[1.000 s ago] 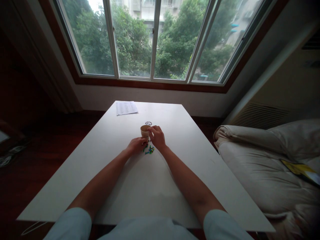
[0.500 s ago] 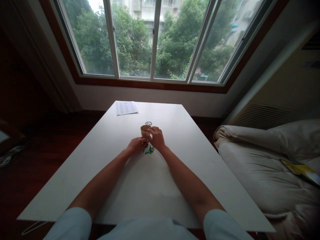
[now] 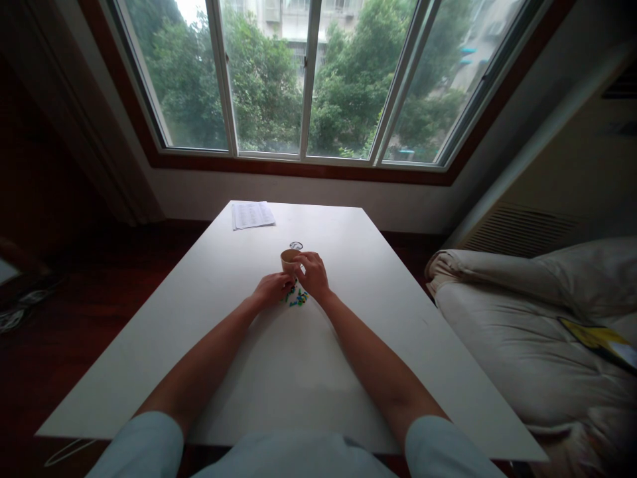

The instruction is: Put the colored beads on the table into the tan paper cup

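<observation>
A small tan cup (image 3: 287,263) stands upright on the white table (image 3: 298,372), its mouth facing up. My right hand (image 3: 313,273) grips the cup's right side near the rim, fingers curved and thumb in front. Just below the cup, my left hand (image 3: 273,287) rests low over the tabletop with its fingertips drawn together. What those fingertips hold, if anything, is too small to make out. Tiny green, blue and yellow pieces (image 3: 299,299) lie scattered between my two hands, some partly hidden by the left fingers.
Behind the cup lies a small dark-edged, looped item (image 3: 296,245), its kind unclear. Printed sheets of paper (image 3: 253,215) sit at the table's far left corner. A beige padded sofa (image 3: 502,332) stands to the right, and a window (image 3: 303,79) is beyond the table.
Almost nothing differs. The cup and both hands appear in nearly the same place, with at most a very slight shift to the right.
</observation>
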{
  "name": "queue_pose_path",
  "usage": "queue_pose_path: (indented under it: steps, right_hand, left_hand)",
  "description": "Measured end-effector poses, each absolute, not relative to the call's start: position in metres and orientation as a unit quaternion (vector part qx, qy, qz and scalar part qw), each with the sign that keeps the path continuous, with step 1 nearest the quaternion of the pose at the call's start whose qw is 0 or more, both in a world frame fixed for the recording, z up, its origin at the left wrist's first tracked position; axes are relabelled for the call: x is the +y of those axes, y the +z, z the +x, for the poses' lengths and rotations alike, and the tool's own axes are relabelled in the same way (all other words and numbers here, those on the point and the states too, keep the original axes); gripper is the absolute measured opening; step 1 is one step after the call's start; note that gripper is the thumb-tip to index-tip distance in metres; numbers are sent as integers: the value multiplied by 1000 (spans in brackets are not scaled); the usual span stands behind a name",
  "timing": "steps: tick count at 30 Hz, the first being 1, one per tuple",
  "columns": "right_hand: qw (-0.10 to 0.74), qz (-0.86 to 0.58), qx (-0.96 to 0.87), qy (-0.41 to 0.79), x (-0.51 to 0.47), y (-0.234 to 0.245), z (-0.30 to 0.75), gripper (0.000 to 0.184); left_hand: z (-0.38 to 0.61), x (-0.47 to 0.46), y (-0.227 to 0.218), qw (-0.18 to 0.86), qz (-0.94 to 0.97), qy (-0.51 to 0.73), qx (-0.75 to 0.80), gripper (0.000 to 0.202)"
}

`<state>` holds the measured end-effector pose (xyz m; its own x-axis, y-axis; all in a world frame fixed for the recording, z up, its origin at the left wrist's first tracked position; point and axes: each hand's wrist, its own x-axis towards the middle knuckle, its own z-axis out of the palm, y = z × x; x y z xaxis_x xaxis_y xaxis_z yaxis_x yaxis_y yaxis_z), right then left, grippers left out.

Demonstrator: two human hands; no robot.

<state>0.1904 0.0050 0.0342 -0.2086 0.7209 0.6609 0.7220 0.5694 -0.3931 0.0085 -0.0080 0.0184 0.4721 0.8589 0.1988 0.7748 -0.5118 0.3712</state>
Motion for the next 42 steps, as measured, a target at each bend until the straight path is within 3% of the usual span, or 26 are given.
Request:
queue_pose_path:
  steps: [11, 31, 42]
  right_hand:
    - [415, -474, -777, 11, 3, 34, 190, 21]
    - [502, -459, -733, -3, 6, 27, 194, 23]
    - [525, -530, -664, 54, 31, -5, 217, 27]
  left_hand:
    - [6, -4, 12, 86, 856, 194, 471, 24]
    - [4, 0, 5, 88, 850, 257, 452, 20]
    - [8, -6, 11, 59, 828, 329, 451, 20]
